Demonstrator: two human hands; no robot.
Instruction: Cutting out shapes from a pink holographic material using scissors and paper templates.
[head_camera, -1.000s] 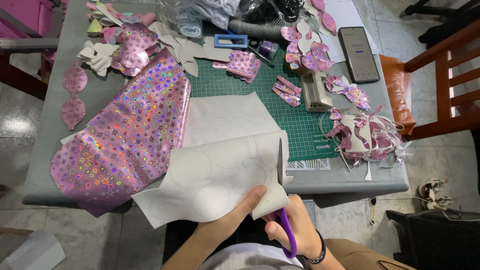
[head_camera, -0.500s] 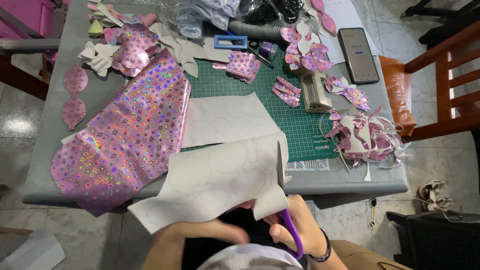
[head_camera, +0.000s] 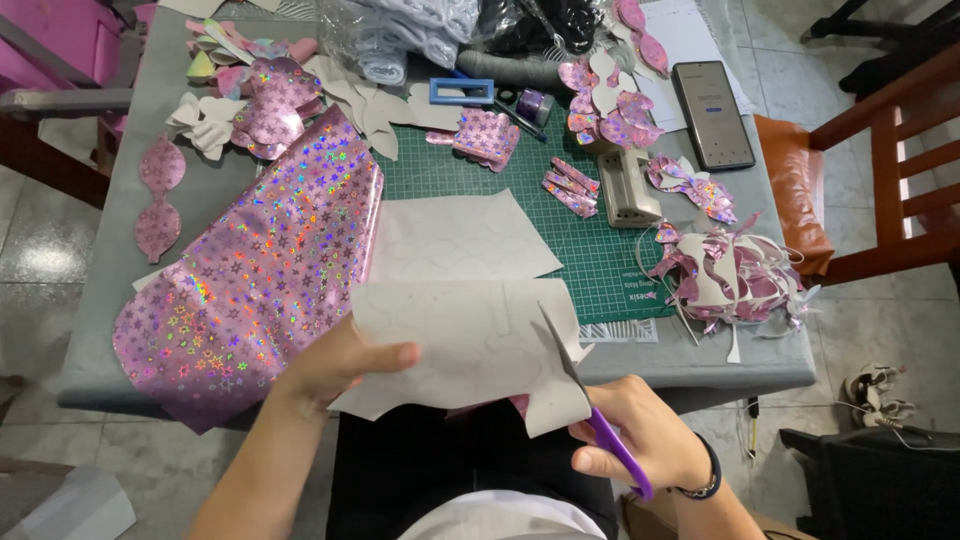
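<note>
My left hand (head_camera: 335, 365) grips the left edge of a white-backed sheet (head_camera: 465, 340) with faint outlines drawn on it, held just off the table's front edge. My right hand (head_camera: 640, 440) holds purple-handled scissors (head_camera: 590, 400); their blades sit in a cut at the sheet's right side, and a strip of the sheet curls down beside them. A large pink holographic star-patterned sheet (head_camera: 250, 275) lies on the table to the left, touching my left hand's side.
A green cutting mat (head_camera: 600, 255) carries another white sheet (head_camera: 455, 235), a small grey punch tool (head_camera: 630, 187) and pink cut shapes (head_camera: 485, 135). A pile of offcuts (head_camera: 725, 270) lies right, a phone (head_camera: 713, 115) behind it. A wooden chair (head_camera: 880, 160) stands right of the grey table (head_camera: 130, 250).
My left hand came back up and took hold of the sheet's left edge. The sheet shifted and turned, and the scissors moved further along the cut.
</note>
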